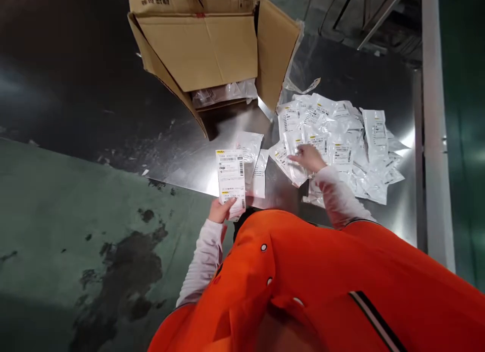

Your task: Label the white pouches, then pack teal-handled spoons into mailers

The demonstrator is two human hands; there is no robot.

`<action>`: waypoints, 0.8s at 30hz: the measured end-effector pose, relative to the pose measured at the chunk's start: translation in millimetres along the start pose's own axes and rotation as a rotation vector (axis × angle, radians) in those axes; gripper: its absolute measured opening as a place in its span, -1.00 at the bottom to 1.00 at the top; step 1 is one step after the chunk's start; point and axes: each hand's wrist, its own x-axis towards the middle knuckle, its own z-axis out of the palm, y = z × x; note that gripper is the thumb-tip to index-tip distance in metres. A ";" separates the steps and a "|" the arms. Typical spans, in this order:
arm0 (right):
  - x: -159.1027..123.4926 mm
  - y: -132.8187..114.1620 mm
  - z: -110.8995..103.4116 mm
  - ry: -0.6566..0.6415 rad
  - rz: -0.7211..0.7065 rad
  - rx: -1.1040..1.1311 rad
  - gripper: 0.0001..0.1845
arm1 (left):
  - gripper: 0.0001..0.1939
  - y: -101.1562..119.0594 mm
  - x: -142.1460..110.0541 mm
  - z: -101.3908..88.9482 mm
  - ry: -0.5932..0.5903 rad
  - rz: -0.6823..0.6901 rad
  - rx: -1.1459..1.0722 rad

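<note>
My left hand [222, 209] is closed on the lower edge of a white sheet of printed shipping labels [231, 172], held upright near the table's front edge. Just behind that sheet, white plastic packets [258, 178] lie on the metal table. On the right, my right hand [308, 158] has its fingers closed on a white labelled packet [295, 171] at the near left side of a pile. The pile of white plastic packets [341, 122] carries printed labels with yellow marks and barcodes. My right fingertips are partly hidden against the plastic.
An open cardboard box [200, 49] stands at the back with its flaps spread and clear plastic packaging [223, 93] inside. The shiny metal table [178, 165] has a raised edge rail [435, 140] on the right. A stained green floor [49, 215] shows at lower left.
</note>
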 end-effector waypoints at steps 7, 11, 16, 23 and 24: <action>-68.6 -92.2 105.5 -0.607 -0.419 0.771 -0.43 | -0.41 -0.2 4.7 60.5 -0.041 0.295 0.195; -71.7 -78.9 112.2 -0.602 -0.188 0.875 -0.44 | -0.52 5.2 11.1 60.8 0.090 0.282 0.109; -28.9 -70.5 94.8 -0.438 -0.112 0.742 -0.80 | -0.60 0.6 22.5 77.4 0.112 0.185 0.134; 3.9 -80.5 91.9 -0.401 -0.073 0.637 -0.78 | -0.59 4.1 54.4 81.5 0.261 0.204 0.155; 14.3 -82.8 94.0 -0.371 -0.080 0.602 -0.77 | -0.60 5.5 59.4 76.6 0.232 0.209 0.132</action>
